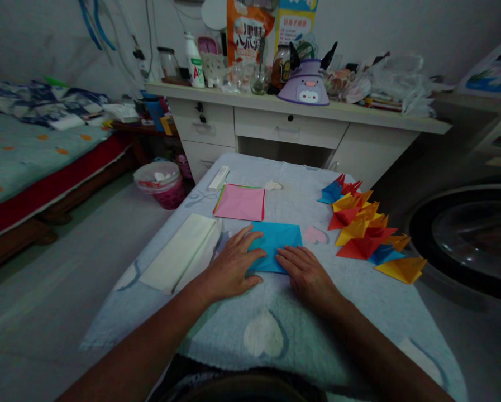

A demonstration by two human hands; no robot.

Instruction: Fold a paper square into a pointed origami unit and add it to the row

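A blue sheet of origami paper (275, 235) lies on the cloth-covered table in front of me. My left hand (235, 265) rests on its left side, fingers spread. My right hand (304, 271) presses on its lower right part, with the fingers stretched out flat and side by side. Beyond the blue sheet sits a stack of square papers (241, 202), pink on top, with red and green edges showing. Folded paper cranes (359, 223) in red, yellow, orange and blue stand in a row on the right.
Left of my hands lies a pale folded paper packet (179, 251). A small white box (219, 178) is near the table's far left corner. A pink bin (162, 187) stands on the floor at left, a washing machine (472, 223) at right. Behind is a cluttered white desk (275, 124).
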